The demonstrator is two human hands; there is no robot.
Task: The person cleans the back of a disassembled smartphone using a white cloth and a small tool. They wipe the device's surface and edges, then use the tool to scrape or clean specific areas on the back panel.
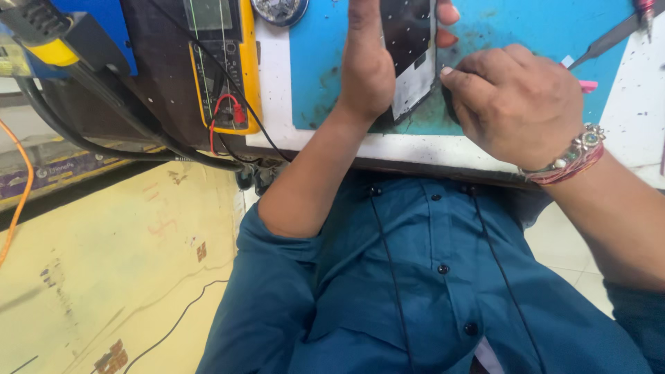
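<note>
left hand grips the phone panel upright on the blue mat, far centre; right hand closed, fingertips pinched at the panel's right edge; best to brace the panel firmly and work that edge gently; yellow multimeter left.

Grey rectangular multimeter screen sits at eleven o'clock, set in its yellow casing; a dark flat phone panel stands at twelve.

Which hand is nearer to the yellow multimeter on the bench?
Left. The left hand holds the phone panel just right of the yellow multimeter; the right hand works farther right, beyond the panel.
</note>
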